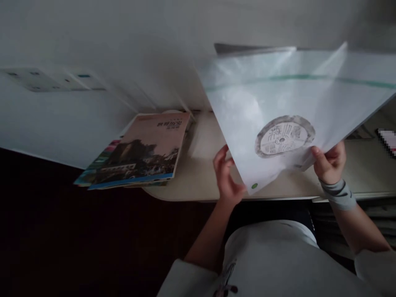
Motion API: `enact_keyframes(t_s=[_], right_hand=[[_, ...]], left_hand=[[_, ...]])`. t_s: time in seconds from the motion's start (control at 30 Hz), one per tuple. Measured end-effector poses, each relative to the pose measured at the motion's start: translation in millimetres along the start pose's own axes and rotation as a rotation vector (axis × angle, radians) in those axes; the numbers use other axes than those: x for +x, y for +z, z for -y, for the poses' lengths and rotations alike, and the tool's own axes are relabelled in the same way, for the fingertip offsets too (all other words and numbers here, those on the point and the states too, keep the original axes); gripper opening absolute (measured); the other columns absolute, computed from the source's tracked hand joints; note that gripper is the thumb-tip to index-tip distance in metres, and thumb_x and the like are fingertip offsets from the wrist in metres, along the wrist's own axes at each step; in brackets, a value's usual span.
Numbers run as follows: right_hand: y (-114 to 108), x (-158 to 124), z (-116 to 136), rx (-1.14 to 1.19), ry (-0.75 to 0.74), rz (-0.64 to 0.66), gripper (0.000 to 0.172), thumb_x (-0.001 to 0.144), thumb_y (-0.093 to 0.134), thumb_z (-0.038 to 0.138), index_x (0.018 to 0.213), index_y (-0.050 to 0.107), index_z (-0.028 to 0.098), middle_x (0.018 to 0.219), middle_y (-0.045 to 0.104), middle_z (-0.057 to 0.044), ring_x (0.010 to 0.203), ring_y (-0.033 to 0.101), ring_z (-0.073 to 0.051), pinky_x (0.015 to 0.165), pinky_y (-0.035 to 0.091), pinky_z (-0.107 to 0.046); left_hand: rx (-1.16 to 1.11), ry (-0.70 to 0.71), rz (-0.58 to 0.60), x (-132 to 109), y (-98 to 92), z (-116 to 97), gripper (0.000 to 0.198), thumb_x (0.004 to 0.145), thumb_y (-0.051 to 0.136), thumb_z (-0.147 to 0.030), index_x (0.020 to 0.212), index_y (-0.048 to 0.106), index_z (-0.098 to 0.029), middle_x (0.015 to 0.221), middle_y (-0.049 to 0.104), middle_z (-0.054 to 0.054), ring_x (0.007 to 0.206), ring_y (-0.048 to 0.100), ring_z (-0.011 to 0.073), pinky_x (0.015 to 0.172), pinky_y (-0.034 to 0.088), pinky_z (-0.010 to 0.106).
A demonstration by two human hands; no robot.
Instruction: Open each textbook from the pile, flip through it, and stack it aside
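Observation:
Tilted up in front of me is a thin book [241, 119] with a pale green and white cover, a green stripe and a round coin picture. My right hand [331, 163] grips its lower edge, thumb on the front and the other fingers partly hidden behind. At the lower left corner, my left hand [227, 177] curves with its fingers apart. Its thumb is by the corner, and its fingertips reach the left edge; whether they press on it I cannot tell. Darker sheets or another cover show behind the book's top edge.
A stack of books [145, 148] with a pinkish cover on top lies at the left end of the cream table [192, 185], overhanging its edge. A wall socket panel [58, 80] is at the left. Some blurred dark-edged item [388, 142] lies at the far right.

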State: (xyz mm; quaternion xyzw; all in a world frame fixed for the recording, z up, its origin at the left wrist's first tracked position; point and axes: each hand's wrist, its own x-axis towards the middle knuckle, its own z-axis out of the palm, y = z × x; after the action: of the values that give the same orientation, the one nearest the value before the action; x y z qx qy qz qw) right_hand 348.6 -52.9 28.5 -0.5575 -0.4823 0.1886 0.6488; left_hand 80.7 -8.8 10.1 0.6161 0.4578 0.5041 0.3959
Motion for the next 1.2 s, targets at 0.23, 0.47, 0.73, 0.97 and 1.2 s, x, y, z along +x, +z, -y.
enact_keyframes(t_s=[0.23, 0.47, 0.73, 0.97, 1.2], right_hand=[[-27.3, -1.3, -49.7, 0.181, 0.093, 0.095, 0.038, 0.058, 0.074, 0.061, 0.062, 0.061, 0.025, 0.062, 0.066, -0.002, 0.064, 0.063, -0.023, 0.068, 0.052, -0.041], [-35.4, 12.7, -44.2, 0.123, 0.142, 0.306, 0.036, 0.050, 0.082, 0.053, 0.068, 0.070, 0.024, 0.069, 0.071, -0.002, 0.063, 0.063, -0.020, 0.067, 0.054, -0.037], [-12.4, 10.2, -17.1, 0.024, 0.110, 0.184, 0.025, 0.060, 0.079, 0.046, 0.068, 0.071, 0.023, 0.074, 0.073, -0.002, 0.069, 0.065, -0.022, 0.069, 0.056, -0.039], [-0.2, 34.4, -6.8, 0.112, 0.080, 0.111, 0.036, 0.069, 0.074, 0.045, 0.097, 0.064, 0.023, 0.095, 0.071, -0.003, 0.081, 0.065, -0.019, 0.073, 0.054, -0.034], [7.2, 12.3, -61.5, -0.369, 0.345, 0.436, 0.043, 0.079, 0.060, 0.050, 0.104, 0.058, 0.015, 0.072, 0.065, -0.004, 0.064, 0.061, -0.020, 0.057, 0.051, -0.032]], left_hand=[[-0.187, 0.044, 0.181, 30.9, 15.7, 28.2, 0.113, 0.054, 0.081, -0.055, 0.145, 0.018, -0.032, 0.159, 0.006, 0.013, 0.145, 0.013, 0.0302, 0.114, 0.021, 0.047], [-0.188, -0.188, 0.422, 67.9, 7.7, 36.1, 0.053, 0.049, 0.084, -0.040, 0.093, 0.066, -0.018, 0.097, 0.071, 0.009, 0.101, 0.064, 0.0287, 0.092, 0.049, 0.041], [0.120, -0.229, 0.283, 33.8, 10.9, 31.0, 0.019, 0.061, 0.075, -0.041, 0.065, 0.069, -0.024, 0.075, 0.071, 0.003, 0.085, 0.065, 0.0261, 0.083, 0.049, 0.038], [0.050, -0.066, 0.138, 45.2, 5.2, -9.1, 0.032, 0.074, 0.063, -0.048, 0.063, 0.053, -0.019, 0.057, 0.050, -0.004, 0.055, 0.044, 0.0111, 0.051, 0.035, 0.023], [0.443, -0.207, 0.380, 32.1, 2.3, 33.6, 0.034, 0.084, 0.042, -0.042, 0.059, 0.047, -0.019, 0.060, 0.052, -0.001, 0.061, 0.048, 0.0142, 0.057, 0.037, 0.025]])
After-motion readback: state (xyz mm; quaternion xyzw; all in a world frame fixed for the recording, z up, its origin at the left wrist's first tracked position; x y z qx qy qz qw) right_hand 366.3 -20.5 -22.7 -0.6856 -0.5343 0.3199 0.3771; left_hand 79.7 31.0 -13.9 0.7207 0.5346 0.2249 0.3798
